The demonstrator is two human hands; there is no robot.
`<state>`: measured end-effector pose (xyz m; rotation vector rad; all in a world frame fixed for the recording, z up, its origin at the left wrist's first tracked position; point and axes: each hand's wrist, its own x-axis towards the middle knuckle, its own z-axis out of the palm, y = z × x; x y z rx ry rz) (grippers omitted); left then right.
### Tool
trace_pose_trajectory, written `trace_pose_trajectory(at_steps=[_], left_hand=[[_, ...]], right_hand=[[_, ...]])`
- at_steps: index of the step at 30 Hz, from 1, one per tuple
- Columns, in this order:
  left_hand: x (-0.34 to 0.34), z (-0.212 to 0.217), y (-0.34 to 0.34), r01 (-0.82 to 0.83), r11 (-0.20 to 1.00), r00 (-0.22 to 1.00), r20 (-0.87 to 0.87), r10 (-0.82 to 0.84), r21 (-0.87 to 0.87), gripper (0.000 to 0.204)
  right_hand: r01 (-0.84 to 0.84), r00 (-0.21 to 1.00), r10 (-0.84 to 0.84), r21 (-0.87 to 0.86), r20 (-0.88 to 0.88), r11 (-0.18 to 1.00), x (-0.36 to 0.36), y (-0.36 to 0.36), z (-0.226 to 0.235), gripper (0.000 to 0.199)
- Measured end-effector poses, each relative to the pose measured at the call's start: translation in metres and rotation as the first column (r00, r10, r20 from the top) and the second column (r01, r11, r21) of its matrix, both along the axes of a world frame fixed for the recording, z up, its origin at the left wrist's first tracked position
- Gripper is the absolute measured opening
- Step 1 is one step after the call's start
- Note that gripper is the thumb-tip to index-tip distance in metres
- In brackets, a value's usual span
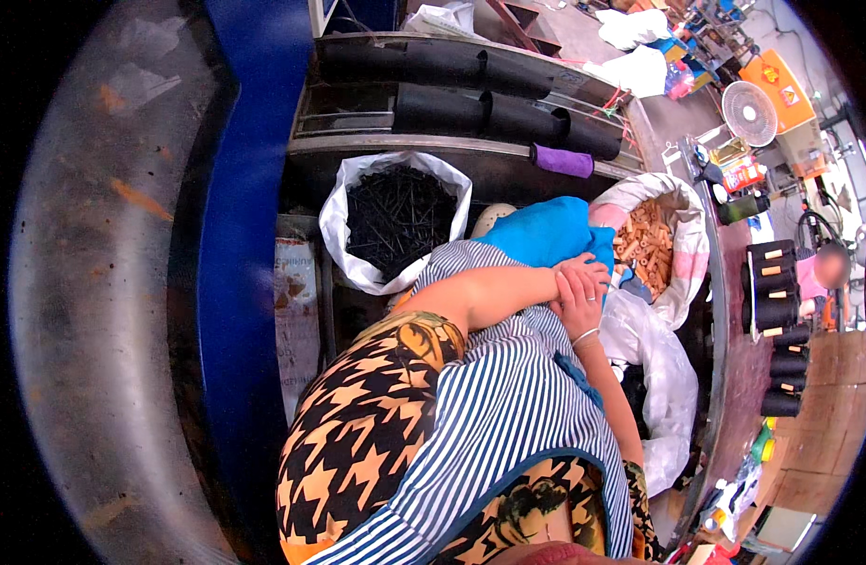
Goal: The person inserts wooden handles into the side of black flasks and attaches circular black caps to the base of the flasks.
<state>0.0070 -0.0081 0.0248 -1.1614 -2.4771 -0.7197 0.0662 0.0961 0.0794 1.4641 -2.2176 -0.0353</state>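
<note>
My left hand [595, 269] and my right hand [576, 303] rest folded together over my lap, with no object held. Their fingers overlap, lying loosely extended, and part of each hand is hidden by the other. The right hand has a ring, and a white band [585, 336] circles its wrist. Beneath my arms is a blue-and-white striped apron [508, 405]; a bright blue cloth [543, 233] lies just beyond the hands. Left of it stands a white sack [337, 226] of thin black sticks [400, 221]. To its right is a pale sack [689, 240] holding short orange-brown tubes [645, 247].
Dark cylinders [442, 111] lie along a metal frame ahead, near a purple roll [562, 160]. A blue panel [249, 282] and a large curved metal surface [103, 282] fill the left. At right are black spools [774, 282], a fan [749, 113] and another person [811, 278].
</note>
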Motion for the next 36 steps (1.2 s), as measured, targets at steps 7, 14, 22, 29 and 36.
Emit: trace_pose_trajectory(at_steps=[7,14,22,29,36], left_hand=[[0.002,-0.014,0.002,0.010,0.993,0.996,-0.091,0.001,0.119,0.033],[0.000,-0.028,0.007,0.046,0.988,0.999,0.014,-0.049,0.148,0.031],[-0.005,-0.004,-0.005,0.079,0.958,0.996,0.027,-0.090,0.276,0.031],[-0.006,0.033,-0.087,0.002,0.999,0.967,0.253,0.011,-0.052,0.028],[0.085,0.008,-0.280,-0.742,0.438,0.569,0.131,0.812,0.508,0.011]], right_hand=[[0.003,1.000,-0.003,-0.004,0.005,1.000,0.004,-0.004,0.002,0.066],[0.019,0.998,-0.021,0.042,0.057,0.999,0.002,-0.004,0.002,0.065],[0.051,0.997,-0.052,0.027,0.055,0.998,-0.005,-0.008,0.004,0.063],[-0.023,0.996,0.014,-0.102,-0.089,0.994,-0.015,-0.028,-0.010,0.039],[0.367,0.899,-0.348,-0.022,0.264,0.930,-0.030,-0.007,0.003,0.032]])
